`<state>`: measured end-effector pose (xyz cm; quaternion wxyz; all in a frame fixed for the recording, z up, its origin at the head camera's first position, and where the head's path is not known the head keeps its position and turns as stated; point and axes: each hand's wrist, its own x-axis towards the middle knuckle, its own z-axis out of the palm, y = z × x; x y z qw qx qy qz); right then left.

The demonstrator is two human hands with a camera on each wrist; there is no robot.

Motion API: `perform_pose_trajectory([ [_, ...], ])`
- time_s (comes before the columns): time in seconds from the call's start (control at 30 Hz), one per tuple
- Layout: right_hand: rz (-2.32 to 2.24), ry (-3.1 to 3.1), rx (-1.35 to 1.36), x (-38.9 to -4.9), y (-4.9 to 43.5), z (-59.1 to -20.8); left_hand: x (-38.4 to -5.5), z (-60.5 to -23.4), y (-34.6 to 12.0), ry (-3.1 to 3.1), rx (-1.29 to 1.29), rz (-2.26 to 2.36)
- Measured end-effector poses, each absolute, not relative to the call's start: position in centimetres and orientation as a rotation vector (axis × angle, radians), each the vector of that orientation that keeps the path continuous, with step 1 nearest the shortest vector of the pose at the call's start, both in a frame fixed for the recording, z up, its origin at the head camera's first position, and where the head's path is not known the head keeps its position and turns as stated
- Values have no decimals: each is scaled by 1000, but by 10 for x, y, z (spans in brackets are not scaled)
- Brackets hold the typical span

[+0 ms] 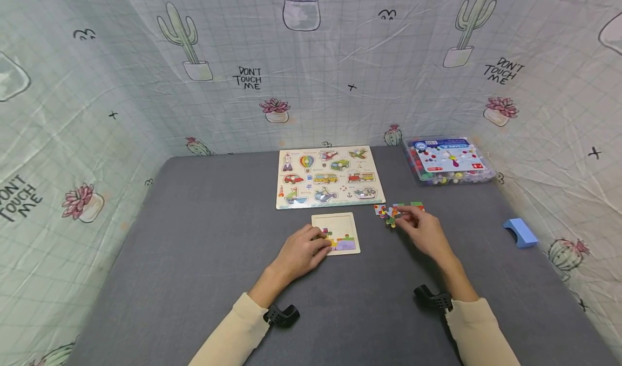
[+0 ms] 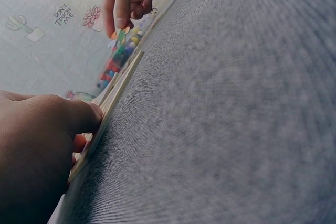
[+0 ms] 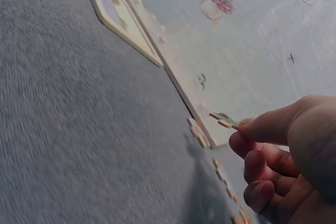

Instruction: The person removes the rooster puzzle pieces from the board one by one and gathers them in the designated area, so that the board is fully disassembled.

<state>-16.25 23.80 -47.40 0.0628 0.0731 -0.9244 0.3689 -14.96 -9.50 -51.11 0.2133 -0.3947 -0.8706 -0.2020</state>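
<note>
Your L hand point(image 1: 301, 250) is covering pt of the puzzle tray point(image 1: 345, 225); your R hand point(image 1: 424, 231) is partly hiding the loose pcs point(image 1: 380, 210).

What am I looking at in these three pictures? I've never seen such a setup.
There is no robot here, only bare-handed human work. The wide picture is from a head camera, the tilted close-ups from wrist cameras. The left hand touches a partly filled jigsaw tray; the right hand's grip holds a jigsaw piece. Nearby lie loose jigsaw pieces. On the grey cloth surface also sit a vehicle puzzle board and a clear box of colourful parts behind, with a blue arch block at far right.
</note>
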Motion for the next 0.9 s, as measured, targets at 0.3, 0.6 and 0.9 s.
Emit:
perform_pose_trajectory([
  [0.3, 1049, -2881, 160, -161, 251, -473, -149, -511, -95, -2437, -1090, -554],
  [0.6, 945, -2987, 155, -162, 258, -472, -149, -512, -95, -2439, -1086, -556],
  [0.9, 891, -3010, 85, -162, 262, -472, -150, -512, -94, -2436, -1083, -557],
])
